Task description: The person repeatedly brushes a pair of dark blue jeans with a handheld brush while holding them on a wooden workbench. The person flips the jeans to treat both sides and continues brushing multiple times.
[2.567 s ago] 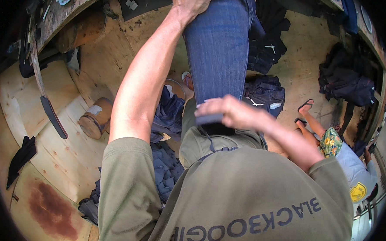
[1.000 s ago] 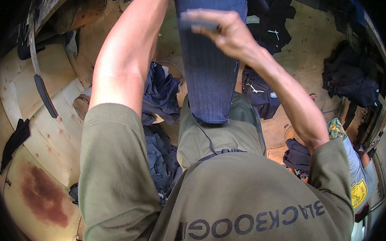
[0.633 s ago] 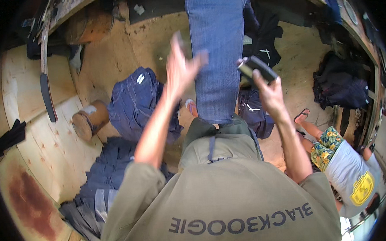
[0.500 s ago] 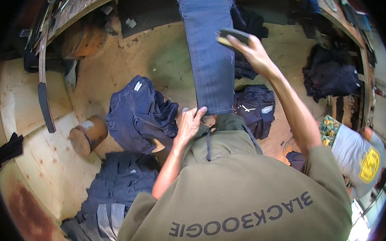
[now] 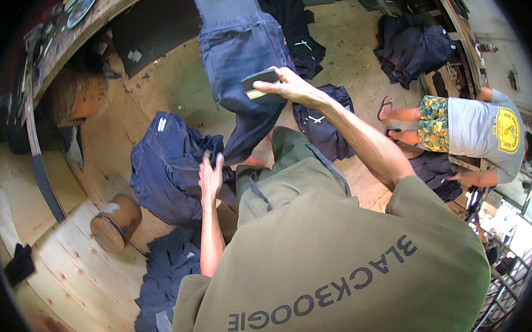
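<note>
A pair of dark blue jeans [image 5: 245,53] hangs in front of me on a long grey-blue board [image 5: 227,4], its waistband at the far end. One leg bends down toward my left. My right hand [image 5: 295,87] is closed round a dark flat block [image 5: 260,80] with a pale yellow side, held over the jeans; it looks like a sanding block. My left hand [image 5: 210,184] has thumb and finger apart, beside the lower end of the jeans leg. A heap of blue jeans [image 5: 167,165] lies just left of that hand.
Dark garments [image 5: 169,273] are piled at the near left, by a brown cylinder [image 5: 115,223]. More folded jeans [image 5: 324,124] and a dark clothes pile [image 5: 413,47] lie right. Another person [image 5: 480,124] in a grey shirt bends at the right. A wooden shelf edge [image 5: 82,46] runs far left.
The jeans leg, stretched flat before, now bends and hangs loose. My left hand has let go of its hem and moved left; my right hand has moved left and nearer with the block.
</note>
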`<state>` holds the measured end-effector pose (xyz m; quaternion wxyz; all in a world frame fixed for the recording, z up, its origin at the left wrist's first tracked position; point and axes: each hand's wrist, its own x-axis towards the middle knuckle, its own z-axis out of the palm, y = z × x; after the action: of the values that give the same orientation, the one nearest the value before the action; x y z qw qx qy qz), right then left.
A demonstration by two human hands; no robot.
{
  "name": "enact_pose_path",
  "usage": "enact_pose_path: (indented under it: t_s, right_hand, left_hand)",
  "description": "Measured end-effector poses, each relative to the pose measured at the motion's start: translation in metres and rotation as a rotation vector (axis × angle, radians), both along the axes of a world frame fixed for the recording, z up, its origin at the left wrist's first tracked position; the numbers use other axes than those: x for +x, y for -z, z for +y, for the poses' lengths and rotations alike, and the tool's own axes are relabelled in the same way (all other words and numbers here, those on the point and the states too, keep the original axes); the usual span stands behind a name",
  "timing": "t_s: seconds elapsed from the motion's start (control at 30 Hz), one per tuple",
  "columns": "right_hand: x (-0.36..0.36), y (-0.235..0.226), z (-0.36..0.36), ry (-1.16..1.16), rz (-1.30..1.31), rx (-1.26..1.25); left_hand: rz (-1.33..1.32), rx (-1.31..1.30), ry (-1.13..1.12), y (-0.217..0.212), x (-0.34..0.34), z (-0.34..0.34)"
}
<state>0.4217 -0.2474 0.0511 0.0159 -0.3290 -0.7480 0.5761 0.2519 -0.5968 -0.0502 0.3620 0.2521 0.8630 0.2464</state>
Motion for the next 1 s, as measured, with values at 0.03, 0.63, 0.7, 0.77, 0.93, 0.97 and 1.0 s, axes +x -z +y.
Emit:
enact_pose_path:
  t_s: [0.03, 0.63, 0.7, 0.77, 0.93, 0.97, 1.0]
  right_hand:
    - [0.007, -0.003, 0.006, 0.231, 0.087, -0.081]
    - [0.030, 0.035, 0.049, 0.745, 0.533, -0.935]
    - [-0.031, 0.051, 0.092, 0.774, 0.668, -0.858]
    - [-0.103, 0.074, 0.160, 0.911, 0.588, -0.695]
    - [-0.172, 0.052, 0.240, 0.921, 0.407, -0.493]
    - [-0.164, 0.037, 0.223, 0.950, 0.491, -0.211]
    - [-0.151, 0.019, 0.190, 1.042, 0.538, 0.263]
  left_hand:
    - [0.023, 0.097, -0.094, -0.003, -0.011, 0.039]
    - [0.437, 0.523, -0.234, -0.047, -0.122, 0.184]
    - [0.429, 0.509, -0.203, -0.038, -0.185, 0.253]
    - [0.469, 0.451, -0.154, -0.037, -0.239, 0.329]
    - [0.752, 0.499, 0.227, -0.071, -0.263, 0.444]
    - [0.696, 0.540, 0.484, -0.076, -0.253, 0.454]
    - [0.724, 0.471, 0.675, -0.079, -0.237, 0.466]
